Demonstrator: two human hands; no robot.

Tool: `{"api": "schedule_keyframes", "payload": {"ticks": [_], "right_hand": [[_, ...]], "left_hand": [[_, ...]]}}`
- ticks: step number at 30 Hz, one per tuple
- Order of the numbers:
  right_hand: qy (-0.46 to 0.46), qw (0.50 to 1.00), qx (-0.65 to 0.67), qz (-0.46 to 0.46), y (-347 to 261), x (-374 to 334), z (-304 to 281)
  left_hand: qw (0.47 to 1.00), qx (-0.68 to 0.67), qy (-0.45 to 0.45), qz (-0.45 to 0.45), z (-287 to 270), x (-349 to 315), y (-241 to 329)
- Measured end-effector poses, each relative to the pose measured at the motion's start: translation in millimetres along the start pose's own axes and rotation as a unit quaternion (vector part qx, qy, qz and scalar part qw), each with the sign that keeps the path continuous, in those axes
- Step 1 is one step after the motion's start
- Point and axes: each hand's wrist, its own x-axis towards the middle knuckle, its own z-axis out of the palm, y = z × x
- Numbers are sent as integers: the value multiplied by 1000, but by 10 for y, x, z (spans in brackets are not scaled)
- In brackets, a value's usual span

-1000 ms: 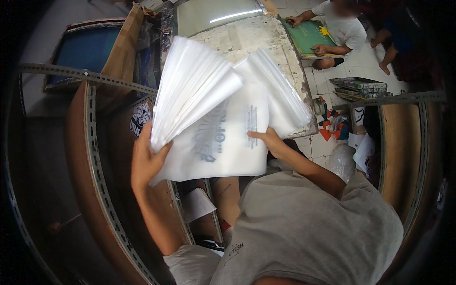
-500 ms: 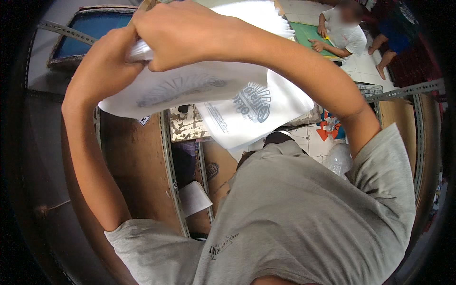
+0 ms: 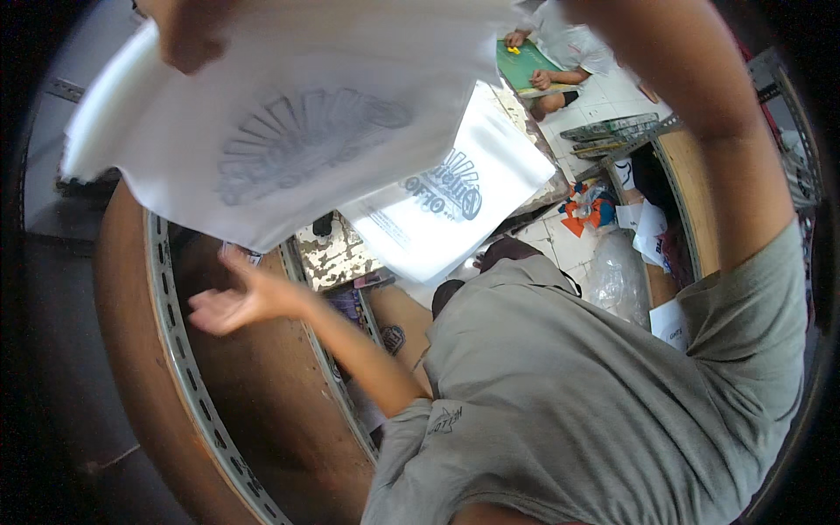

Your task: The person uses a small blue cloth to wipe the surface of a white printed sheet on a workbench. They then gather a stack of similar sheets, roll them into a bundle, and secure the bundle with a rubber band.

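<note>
Showing white sheets in mid-handling, as we judge it, this view looks down over a worker's own arms. We find the raised sheets (image 3: 289, 96) at the upper left, hanging tilted over the wooden shelf (image 3: 262, 411); their number cannot be told. The right hand (image 3: 188, 33), partly cut off by the frame, appears to have its blurred fingers curled closed on them. The left hand (image 3: 241, 304) is empty, its fingers loosely spread just below the sheets' lower edge. A lower sheet (image 3: 455, 188) lies across the corner of the paint-flecked table (image 3: 337, 260); whether it tops a stack we cannot tell.

Both visible faces already bear printing, so we take that stage as done there. The raised sheets are not yet set down, and we cannot count what remains.

Of writing, we note on the raised sheets a grey emblem with fanned rays, too blurred to read. The lower sheet carries a sharper dark rayed emblem, bold lettering and a block of finer print. The grey shirt (image 3: 595, 394) bears a small dark line of lettering with a star-like outline; near its right sleeve, a white paper (image 3: 669, 324) shows black characters.
</note>
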Motion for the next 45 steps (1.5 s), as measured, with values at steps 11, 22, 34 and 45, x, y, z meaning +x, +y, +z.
{"api": "schedule_keyframes", "payload": {"ticks": [11,22,34,45], "right_hand": [[7,981,146,131,722,-662,190],[-30,869,121,479,1688,-1774,3730],[-1,847,22,530,1534,-1910,4504],[-69,845,60,527,1658,-1816,4463]], "left_hand": [[640,-412,-364,-537,-56,-848,-55],[626,-125,-398,-659,-936,-2353,40],[664,-43,-399,-630,-879,-2382,258],[667,-50,-403,-624,-931,-2517,-88]]}}
